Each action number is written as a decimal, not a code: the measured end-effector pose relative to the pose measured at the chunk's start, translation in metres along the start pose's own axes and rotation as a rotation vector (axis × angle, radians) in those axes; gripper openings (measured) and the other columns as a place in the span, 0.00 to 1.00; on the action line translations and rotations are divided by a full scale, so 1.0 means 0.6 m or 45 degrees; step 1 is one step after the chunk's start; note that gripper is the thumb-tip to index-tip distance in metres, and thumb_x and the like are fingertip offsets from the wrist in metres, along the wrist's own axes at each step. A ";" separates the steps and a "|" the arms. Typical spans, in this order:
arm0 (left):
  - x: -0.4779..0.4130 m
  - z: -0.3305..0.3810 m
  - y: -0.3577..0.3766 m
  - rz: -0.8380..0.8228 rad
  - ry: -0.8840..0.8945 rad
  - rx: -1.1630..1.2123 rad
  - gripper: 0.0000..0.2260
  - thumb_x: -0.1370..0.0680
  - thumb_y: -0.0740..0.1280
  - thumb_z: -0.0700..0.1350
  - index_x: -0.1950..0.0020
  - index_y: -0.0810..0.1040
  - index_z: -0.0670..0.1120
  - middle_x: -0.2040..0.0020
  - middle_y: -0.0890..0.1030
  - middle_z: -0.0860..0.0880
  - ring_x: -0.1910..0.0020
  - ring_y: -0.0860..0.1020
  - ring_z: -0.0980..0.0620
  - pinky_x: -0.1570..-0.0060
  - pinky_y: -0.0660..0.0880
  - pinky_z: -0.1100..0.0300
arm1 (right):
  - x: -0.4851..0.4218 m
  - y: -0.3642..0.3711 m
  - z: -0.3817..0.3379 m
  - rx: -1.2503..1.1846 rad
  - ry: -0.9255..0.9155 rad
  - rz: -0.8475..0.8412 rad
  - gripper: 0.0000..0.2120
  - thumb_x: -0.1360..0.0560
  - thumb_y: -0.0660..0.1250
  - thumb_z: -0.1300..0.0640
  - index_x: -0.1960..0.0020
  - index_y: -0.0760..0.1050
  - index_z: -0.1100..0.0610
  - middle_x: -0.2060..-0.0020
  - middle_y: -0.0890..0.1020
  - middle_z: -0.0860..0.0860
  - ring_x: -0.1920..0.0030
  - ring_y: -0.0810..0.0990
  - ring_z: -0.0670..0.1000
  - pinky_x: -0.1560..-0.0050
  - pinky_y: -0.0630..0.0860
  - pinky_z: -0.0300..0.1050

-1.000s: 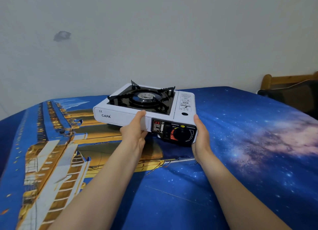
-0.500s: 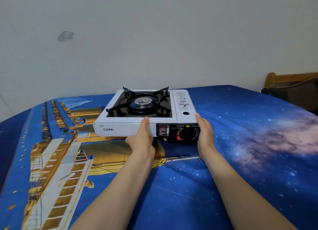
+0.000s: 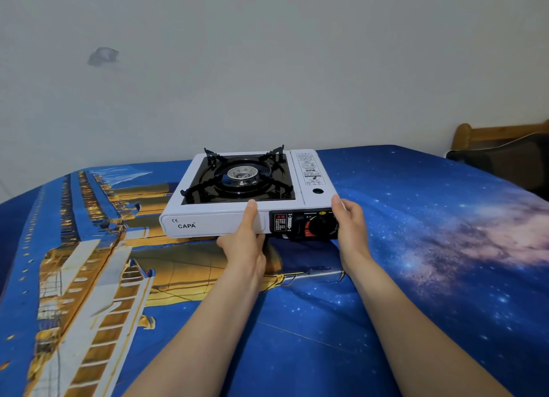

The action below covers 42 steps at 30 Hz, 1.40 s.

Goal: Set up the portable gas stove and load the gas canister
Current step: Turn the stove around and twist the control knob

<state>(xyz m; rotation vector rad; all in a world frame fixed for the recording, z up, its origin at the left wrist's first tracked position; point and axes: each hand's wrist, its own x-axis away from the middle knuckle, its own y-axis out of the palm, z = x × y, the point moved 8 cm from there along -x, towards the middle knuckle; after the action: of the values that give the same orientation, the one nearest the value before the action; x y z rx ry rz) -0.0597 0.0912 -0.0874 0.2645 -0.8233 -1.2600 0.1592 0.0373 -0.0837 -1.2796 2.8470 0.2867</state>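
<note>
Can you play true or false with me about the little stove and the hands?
1. Both hands hold the stove at its front edge. True: the left hand grips near the middle, the right hand at the front right corner.
2. A pot sits on the burner. False: the burner is bare.
3. The stove is on a blue printed cloth. True.
4. The knob is on the left end of the stove. False: it is on the right end of the front.
5. A gas can stands beside the stove. False: none is in view.
</note>
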 end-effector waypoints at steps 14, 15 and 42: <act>-0.016 -0.002 0.004 -0.124 -0.016 -0.134 0.29 0.27 0.75 0.45 0.30 0.68 0.39 0.40 0.80 0.41 0.43 0.81 0.43 0.49 0.79 0.56 | -0.005 -0.001 -0.004 0.218 -0.022 -0.038 0.21 0.21 0.54 0.39 0.37 0.76 0.47 0.42 0.81 0.43 0.40 0.77 0.45 0.35 0.72 0.52; -0.017 -0.003 0.004 -0.135 -0.021 -0.150 0.29 0.27 0.76 0.45 0.30 0.68 0.39 0.41 0.81 0.42 0.44 0.81 0.43 0.48 0.79 0.55 | -0.005 -0.003 -0.007 0.214 -0.037 -0.033 0.21 0.20 0.54 0.40 0.37 0.77 0.48 0.42 0.81 0.43 0.40 0.78 0.45 0.36 0.73 0.51; -0.011 -0.008 -0.007 -0.190 0.040 -0.199 0.28 0.25 0.73 0.51 0.31 0.69 0.41 0.38 0.79 0.39 0.43 0.81 0.42 0.46 0.79 0.54 | 0.102 0.062 -0.094 1.079 -0.950 0.034 0.06 0.24 0.68 0.53 0.52 0.82 0.53 0.59 0.80 0.48 0.57 0.78 0.53 0.53 0.69 0.48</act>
<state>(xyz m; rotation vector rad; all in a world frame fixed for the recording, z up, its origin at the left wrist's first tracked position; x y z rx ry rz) -0.0599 0.0948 -0.0961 0.2223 -0.6834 -1.4490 0.0945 0.0066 -0.0269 -0.7287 1.9651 -0.3485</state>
